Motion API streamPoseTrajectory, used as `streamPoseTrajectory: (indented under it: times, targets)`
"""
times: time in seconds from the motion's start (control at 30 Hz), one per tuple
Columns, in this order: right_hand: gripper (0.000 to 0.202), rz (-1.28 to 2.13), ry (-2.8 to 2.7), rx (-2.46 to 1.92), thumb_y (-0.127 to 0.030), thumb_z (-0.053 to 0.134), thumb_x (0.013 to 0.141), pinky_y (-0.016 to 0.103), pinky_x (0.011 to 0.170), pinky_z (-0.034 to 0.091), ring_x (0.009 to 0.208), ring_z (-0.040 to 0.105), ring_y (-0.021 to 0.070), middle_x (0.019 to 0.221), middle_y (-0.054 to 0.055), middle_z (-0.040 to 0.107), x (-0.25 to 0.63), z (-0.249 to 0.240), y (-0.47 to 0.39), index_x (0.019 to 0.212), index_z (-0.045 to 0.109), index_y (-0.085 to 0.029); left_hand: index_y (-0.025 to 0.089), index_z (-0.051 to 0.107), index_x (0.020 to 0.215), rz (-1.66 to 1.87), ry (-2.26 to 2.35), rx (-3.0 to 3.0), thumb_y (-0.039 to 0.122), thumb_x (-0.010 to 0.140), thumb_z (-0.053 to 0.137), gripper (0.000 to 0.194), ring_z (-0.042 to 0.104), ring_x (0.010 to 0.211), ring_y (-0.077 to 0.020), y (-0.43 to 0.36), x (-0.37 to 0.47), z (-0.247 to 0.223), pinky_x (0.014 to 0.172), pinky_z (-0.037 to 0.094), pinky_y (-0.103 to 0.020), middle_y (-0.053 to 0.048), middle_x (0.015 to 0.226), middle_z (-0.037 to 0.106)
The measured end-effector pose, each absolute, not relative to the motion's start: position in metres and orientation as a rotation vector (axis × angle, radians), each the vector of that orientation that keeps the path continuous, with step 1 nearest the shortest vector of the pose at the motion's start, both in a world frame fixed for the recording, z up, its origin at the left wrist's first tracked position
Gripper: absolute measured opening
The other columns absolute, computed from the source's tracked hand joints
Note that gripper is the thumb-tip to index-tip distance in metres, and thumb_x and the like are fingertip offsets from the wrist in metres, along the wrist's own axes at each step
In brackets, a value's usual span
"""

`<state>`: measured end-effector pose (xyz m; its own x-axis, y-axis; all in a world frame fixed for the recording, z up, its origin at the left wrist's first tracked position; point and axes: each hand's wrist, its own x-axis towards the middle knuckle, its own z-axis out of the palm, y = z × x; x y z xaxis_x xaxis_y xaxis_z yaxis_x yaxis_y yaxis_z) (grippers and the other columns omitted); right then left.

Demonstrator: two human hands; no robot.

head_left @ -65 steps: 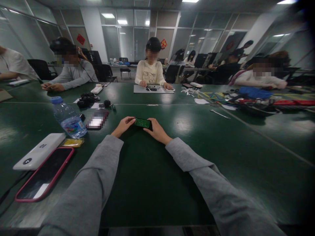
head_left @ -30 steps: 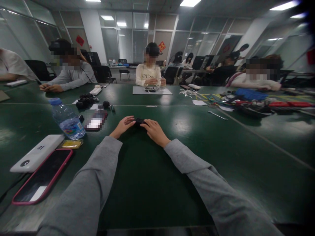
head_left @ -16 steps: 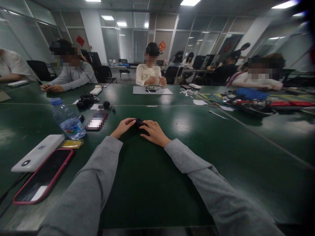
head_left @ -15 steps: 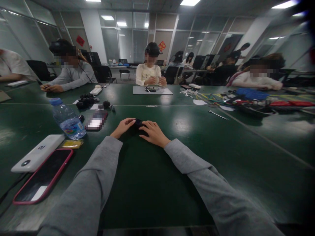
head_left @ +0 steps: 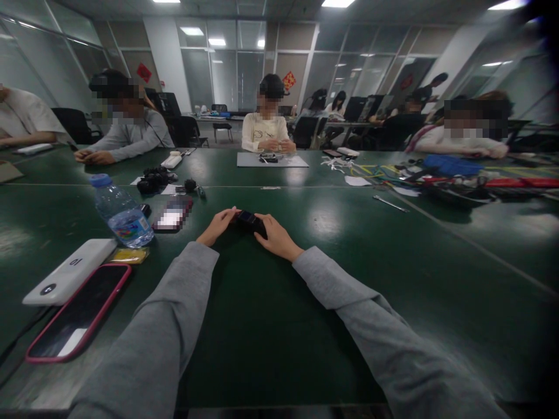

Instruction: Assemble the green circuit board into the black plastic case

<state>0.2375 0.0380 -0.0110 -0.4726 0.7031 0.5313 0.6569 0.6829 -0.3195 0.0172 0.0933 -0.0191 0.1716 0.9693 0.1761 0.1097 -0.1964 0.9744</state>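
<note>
A small black device (head_left: 251,220) with a dark, screen-like face is held between my two hands, low over the green table (head_left: 271,326). My left hand (head_left: 218,226) grips its left end, thumb and fingers pressed together there. Around its right end are the fingers of my right hand (head_left: 278,237), with the thumb at the near side. The device is tilted slightly down to the right. What it is exactly is too small to tell.
On the left stand a water bottle (head_left: 124,215), a white power bank (head_left: 72,271), a pink-edged phone (head_left: 81,311) and a yellow packet (head_left: 130,256). Another phone (head_left: 173,213) lies beyond. Cables (head_left: 454,174) and a metal tool (head_left: 390,203) lie right. Several people sit around.
My right fingers have moved off the device's top to its right end, so more of the black device shows. The left hand has shifted slightly.
</note>
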Motion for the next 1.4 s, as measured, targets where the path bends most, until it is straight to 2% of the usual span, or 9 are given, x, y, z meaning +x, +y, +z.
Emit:
streamPoseTrajectory:
  times: [0.13,0.23,0.43,0.53,0.8,1.0,1.13,1.27,1.4]
  targets:
    - [0.056,-0.019,-2.106,-1.02,-0.034,0.048,0.091,0.049,0.1,0.04,0.12,0.043,0.0286,0.129,0.014,0.042,0.237,0.001,0.03,0.14,0.025,-0.022,0.013,0.064,0.109,1.178,1.058,1.391,0.07,0.08,0.039,0.069,0.062,0.1,-0.0225,0.094,0.016,-0.018,0.091,0.045,-0.036,-0.013,0.111,0.067]
    - [0.055,-0.095,-1.883,-1.077,-0.035,0.045,0.092,0.053,0.104,0.036,0.125,0.037,0.0305,0.133,0.014,0.037,0.241,0.006,0.031,0.141,0.022,-0.025,0.012,0.061,0.112,1.17,1.055,1.398,0.071,0.08,0.037,0.072,0.062,0.101,-0.0223,0.093,0.016,-0.016,0.091,0.045,-0.036,-0.014,0.112,0.066]
    - [0.047,-0.093,-1.644,-1.182,-0.035,0.043,0.092,0.052,0.1,0.039,0.117,0.043,0.029,0.122,0.015,0.043,0.255,-0.007,0.052,0.134,0.031,-0.019,0.014,0.061,0.11,1.149,1.072,1.543,0.055,0.074,0.063,0.055,0.06,0.106,-0.0219,0.092,0.018,-0.017,0.097,0.044,-0.038,-0.013,0.116,0.064]
    - [0.045,-0.117,-1.599,-1.238,-0.033,0.046,0.09,0.051,0.095,0.043,0.112,0.046,0.0289,0.118,0.016,0.046,0.259,-0.014,0.059,0.131,0.035,-0.017,0.015,0.059,0.113,1.118,1.023,1.577,0.043,0.066,0.074,0.056,0.06,0.107,-0.0213,0.094,0.017,-0.02,0.099,0.044,-0.039,-0.012,0.117,0.063]
    - [0.042,-0.09,-1.803,-1.356,-0.027,0.053,0.084,0.051,0.085,0.046,0.104,0.048,0.0306,0.112,0.015,0.046,0.259,-0.028,0.065,0.124,0.043,-0.018,0.015,0.055,0.119,1.026,0.905,1.614,0.028,0.061,0.08,0.064,0.061,0.106,-0.0216,0.091,0.014,-0.018,0.099,0.043,-0.044,-0.013,0.12,0.062]
    - [0.042,-0.133,-1.891,-1.399,-0.033,0.053,0.086,0.057,0.088,0.038,0.114,0.038,0.0355,0.122,0.016,0.037,0.255,-0.031,0.062,0.125,0.045,-0.021,0.014,0.057,0.117,1.033,0.914,1.606,0.029,0.062,0.078,0.061,0.06,0.108,-0.023,0.088,0.014,-0.014,0.1,0.042,-0.045,-0.014,0.119,0.062]
    - [0.035,-0.179,-1.965,-1.354,-0.031,0.05,0.088,0.053,0.093,0.034,0.118,0.035,0.0328,0.125,0.013,0.037,0.25,-0.017,0.051,0.122,0.048,-0.024,0.014,0.058,0.115,1.079,0.908,1.607,0.031,0.065,0.076,0.055,0.059,0.108,-0.0227,0.094,0.013,-0.02,0.101,0.041,-0.045,-0.013,0.12,0.062]
    - [0.024,-0.236,-2.137,-1.25,-0.024,0.046,0.09,0.047,0.096,0.029,0.122,0.033,0.0287,0.126,0.009,0.041,0.244,-0.005,0.039,0.111,0.058,-0.027,0.012,0.058,0.11,1.188,0.931,1.564,0.029,0.067,0.073,0.048,0.059,0.108,-0.0217,0.102,0.012,-0.028,0.103,0.038,-0.044,-0.013,0.115,0.063]
    - [0.024,-0.295,-2.275,-1.104,-0.021,0.048,0.089,0.043,0.097,0.029,0.123,0.033,0.0261,0.128,0.007,0.043,0.238,0.0,0.03,0.108,0.061,-0.027,0.012,0.059,0.107,1.23,0.946,1.547,0.027,0.068,0.071,0.044,0.059,0.105,-0.0213,0.107,0.01,-0.033,0.103,0.038,-0.044,-0.012,0.111,0.064]
